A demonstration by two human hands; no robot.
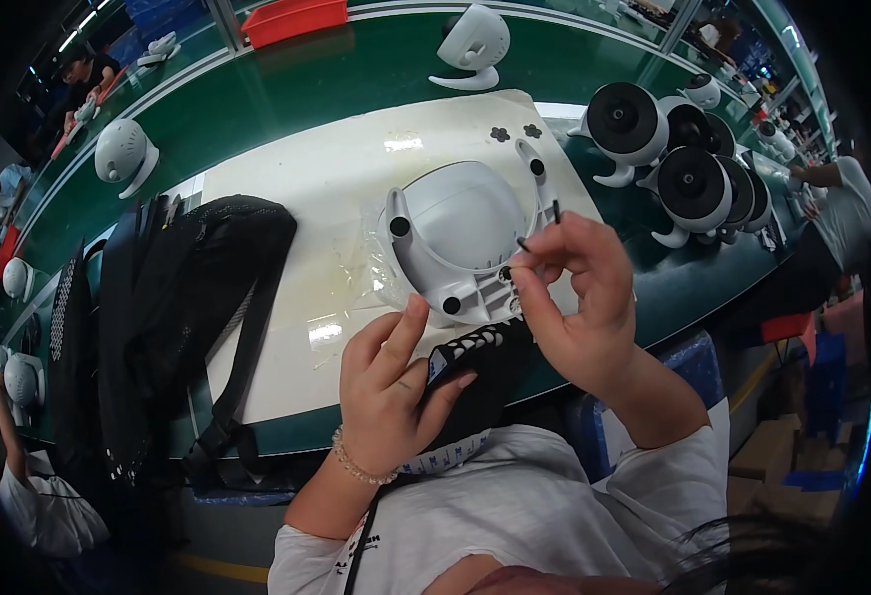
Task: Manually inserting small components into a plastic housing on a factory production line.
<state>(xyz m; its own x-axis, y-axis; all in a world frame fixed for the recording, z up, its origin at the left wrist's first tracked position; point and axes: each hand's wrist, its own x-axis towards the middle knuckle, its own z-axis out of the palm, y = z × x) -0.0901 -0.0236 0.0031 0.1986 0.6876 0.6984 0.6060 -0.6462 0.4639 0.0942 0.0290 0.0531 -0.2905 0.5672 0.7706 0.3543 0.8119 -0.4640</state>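
Note:
A white rounded plastic housing (465,213) lies on the pale mat in front of me. Black round pads (399,227) sit on the ends of its legs, and its ribbed lower edge faces me. My left hand (386,382) grips a black sheet (490,347) with a row of pale cut-out holes, just below the housing. Over the housing's lower right edge is my right hand (586,307), thumb and forefinger close together. A small black piece (522,244) shows at its fingertips; its exact shape is too small to tell.
Two dark flower-shaped pieces (500,134) lie on the mat (326,208). A black bag (197,268) with straps covers the left side. Several white units with black round faces (695,183) crowd the right. Another white unit (473,48) stands behind, near a red tray (294,20).

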